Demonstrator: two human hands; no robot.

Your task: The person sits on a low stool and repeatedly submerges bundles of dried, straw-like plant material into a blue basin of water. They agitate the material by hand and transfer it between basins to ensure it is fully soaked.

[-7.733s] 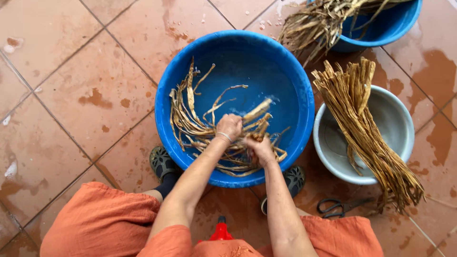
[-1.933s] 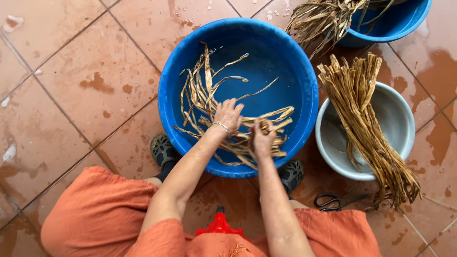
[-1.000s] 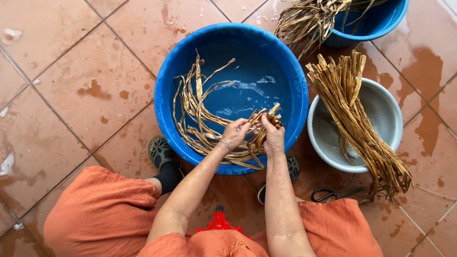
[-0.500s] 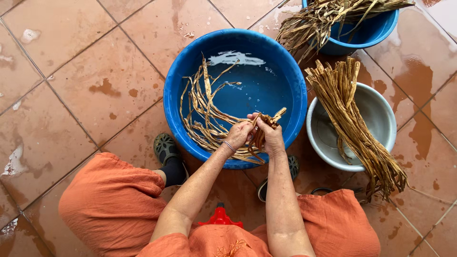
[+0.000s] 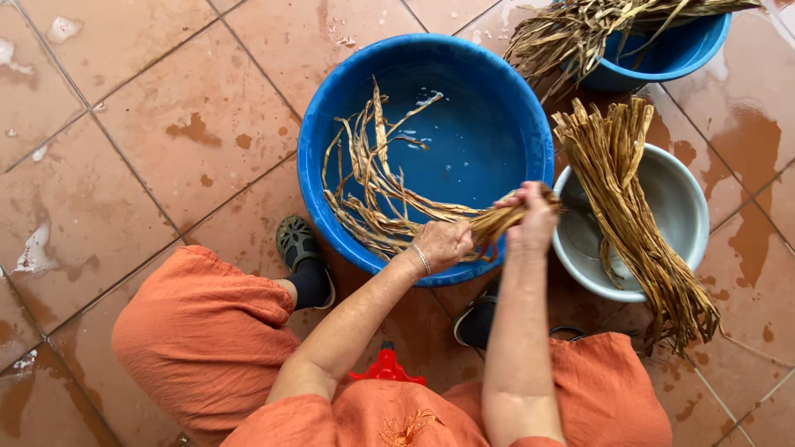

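A big blue basin (image 5: 331, 124) with a little water stands on the tiled floor in front of me. Long wet tan plant strips (image 5: 373, 186) lie spread across its near left side. My left hand (image 5: 445, 244) and my right hand (image 5: 534, 219) both grip one gathered bundle of strips (image 5: 499, 220) above the basin's near right rim, the left at its near end and the right farther along. To the right sits a grey metal bowl (image 5: 687, 199) with a thick bundle of straight strips (image 5: 629, 199) laid across it.
A second blue basin (image 5: 662, 58) heaped with dry tangled strips (image 5: 580, 29) stands at the top right. The red-brown floor tiles (image 5: 149, 149) are wet in patches. My dark shoes (image 5: 300, 248) rest against the big basin. A red object (image 5: 385, 368) lies between my knees.
My hands gathered loose strips into one bundle and carried it right, toward the basin's rim by the metal bowl. The view shifted slightly left.
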